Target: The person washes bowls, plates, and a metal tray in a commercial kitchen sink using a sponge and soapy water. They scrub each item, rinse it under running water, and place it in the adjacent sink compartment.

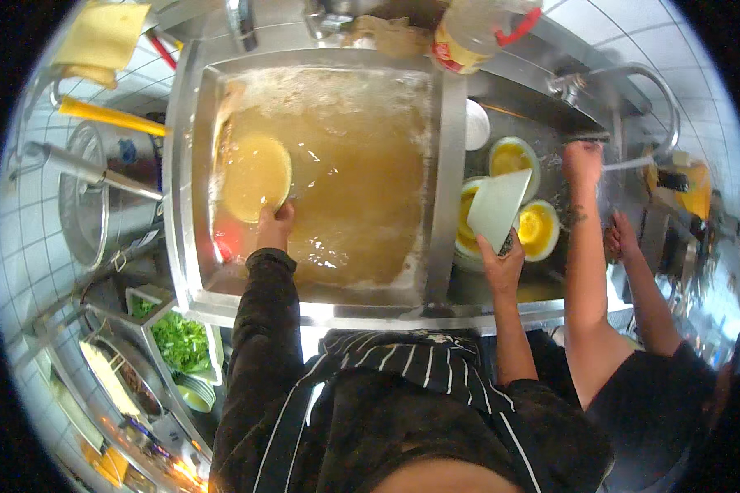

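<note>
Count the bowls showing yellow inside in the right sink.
3: back bowl, right bowl, and left bowl, partly covered by the pale bowl in your right hand. More may be hidden.

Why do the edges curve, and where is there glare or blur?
Head view: the fisheye lens bends the wall tiles toward a black border; head view: white glints dot the murky water beside the round dish; head view: the clutter at far right looks soft.
</note>
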### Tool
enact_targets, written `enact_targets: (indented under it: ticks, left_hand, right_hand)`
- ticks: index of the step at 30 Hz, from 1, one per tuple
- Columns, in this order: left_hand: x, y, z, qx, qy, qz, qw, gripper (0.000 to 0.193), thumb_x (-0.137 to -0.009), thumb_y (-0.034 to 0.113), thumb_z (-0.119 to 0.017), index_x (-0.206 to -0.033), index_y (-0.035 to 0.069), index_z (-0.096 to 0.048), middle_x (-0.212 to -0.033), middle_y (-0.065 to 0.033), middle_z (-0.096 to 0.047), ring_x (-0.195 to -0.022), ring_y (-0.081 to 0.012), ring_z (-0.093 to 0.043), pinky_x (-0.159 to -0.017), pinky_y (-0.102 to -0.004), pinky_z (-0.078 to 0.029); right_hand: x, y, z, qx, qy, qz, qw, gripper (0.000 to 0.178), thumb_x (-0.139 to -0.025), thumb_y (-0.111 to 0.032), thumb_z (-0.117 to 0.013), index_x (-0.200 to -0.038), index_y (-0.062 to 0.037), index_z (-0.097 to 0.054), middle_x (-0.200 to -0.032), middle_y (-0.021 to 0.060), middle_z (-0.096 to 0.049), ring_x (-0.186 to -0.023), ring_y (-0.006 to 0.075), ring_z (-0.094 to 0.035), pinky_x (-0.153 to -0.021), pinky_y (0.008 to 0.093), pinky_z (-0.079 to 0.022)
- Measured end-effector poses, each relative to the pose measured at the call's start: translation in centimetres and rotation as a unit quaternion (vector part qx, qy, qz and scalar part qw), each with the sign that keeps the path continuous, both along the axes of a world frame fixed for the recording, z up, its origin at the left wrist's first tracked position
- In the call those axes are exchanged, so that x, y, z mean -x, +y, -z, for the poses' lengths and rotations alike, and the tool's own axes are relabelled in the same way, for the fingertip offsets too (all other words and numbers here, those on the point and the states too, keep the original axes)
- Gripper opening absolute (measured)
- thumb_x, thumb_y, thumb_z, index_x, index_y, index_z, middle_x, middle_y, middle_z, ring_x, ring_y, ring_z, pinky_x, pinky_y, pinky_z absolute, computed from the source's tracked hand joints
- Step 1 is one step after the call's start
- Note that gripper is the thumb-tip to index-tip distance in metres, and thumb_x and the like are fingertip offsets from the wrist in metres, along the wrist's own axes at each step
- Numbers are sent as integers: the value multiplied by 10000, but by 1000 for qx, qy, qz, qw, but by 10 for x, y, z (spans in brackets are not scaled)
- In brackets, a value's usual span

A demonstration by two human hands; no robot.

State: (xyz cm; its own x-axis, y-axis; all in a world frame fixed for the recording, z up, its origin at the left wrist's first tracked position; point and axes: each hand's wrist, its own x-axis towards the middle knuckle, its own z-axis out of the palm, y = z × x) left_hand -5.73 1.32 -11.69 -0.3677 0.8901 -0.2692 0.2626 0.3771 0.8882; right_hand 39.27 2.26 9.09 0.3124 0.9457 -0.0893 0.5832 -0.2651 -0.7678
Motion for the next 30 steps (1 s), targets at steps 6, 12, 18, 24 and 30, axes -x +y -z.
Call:
enact_targets:
  ticks: [6,12,18,24,30]
  left_hand:
    - [16,-2,-20,28,-215,-216,952,491,-797,24,-488,-1277,-14,-388,-1182,-183,-528,-986,-372,-579,-784,-486,-546]
    - [14,-20,-20,169,-284,-377,865,501,-657,3,-532,-1155,-6,-479,-1000,-109,-539,-783,-247,-558,-574,-359,-488]
    - [-42,-53,-27,123,-151,-162,967,337,-758,80,-513,-1088,10,-526,-1005,-107,-543,-917,-228,-529,-775,-380,-444]
    - [-91,-98,-92,-26,-217,-67,974,340,-962,271,-432,-1122,-9,-539,-1153,-117,-537,-1113,-200,-452,-1011,-333,-308]
    - [-125,-53,-86,96,-302,-238,918,499,-699,345,-666,-1027,-14,-552,-1054,-167,-549,-997,-261,-514,-856,-396,-417]
  right_hand:
    - [-9,-12,76,80,-104,-10,991,443,-722,-301,-747,-1019,5,-629,-967,198,-662,-880,343,-638,-793,388,-482]
    - [9,9,65,82,-34,54,995,447,-796,-325,-713,-1076,14,-636,-1005,189,-661,-915,305,-636,-815,361,-487]
    - [41,34,25,-172,-41,12,984,277,-869,-169,-636,-1054,37,-633,-1041,161,-657,-938,249,-621,-846,338,-477]
    - [114,26,23,-92,74,-279,953,334,-892,-165,-599,-1182,1,-590,-1164,152,-616,-1012,263,-594,-897,369,-450]
    - [166,-18,81,-3,-23,-608,793,576,-728,-212,-734,-1254,-84,-537,-1182,163,-585,-1065,349,-553,-927,429,-413]
